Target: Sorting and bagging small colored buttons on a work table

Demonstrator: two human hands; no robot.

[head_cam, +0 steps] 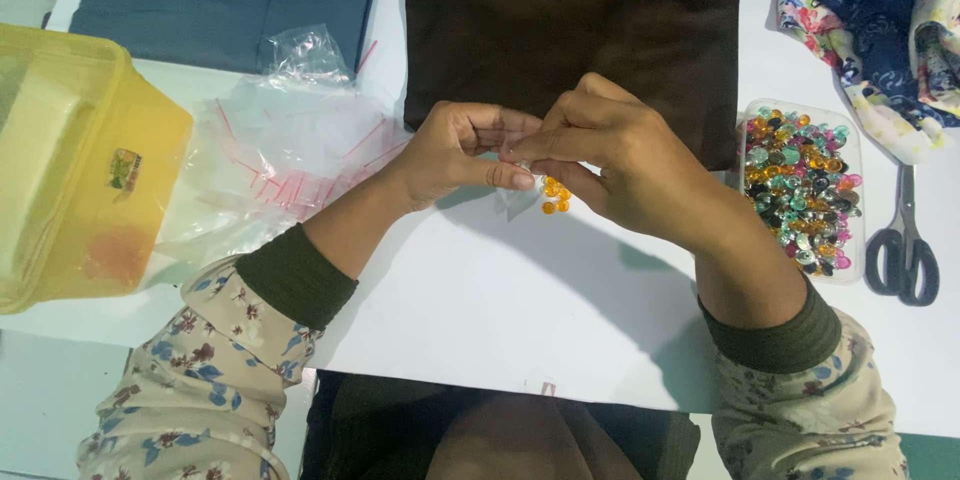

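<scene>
While both hands meet above the white surface (520,300), my left hand (455,155) and right hand (625,165) pinch a small clear bag (520,198) of orange beads (554,194), grips closed, keeping it steady; beyond, a bead tray (750,112).

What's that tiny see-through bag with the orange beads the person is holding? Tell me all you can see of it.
The small clear plastic bag looks thin and crinkly, and hangs just above the white table. A few round orange beads sit bunched at its lower part. The left hand and right hand pinch its top edge together between fingertips, so the top is mostly hidden; whether it is sealed cannot be told. Nothing else touches it.
</scene>
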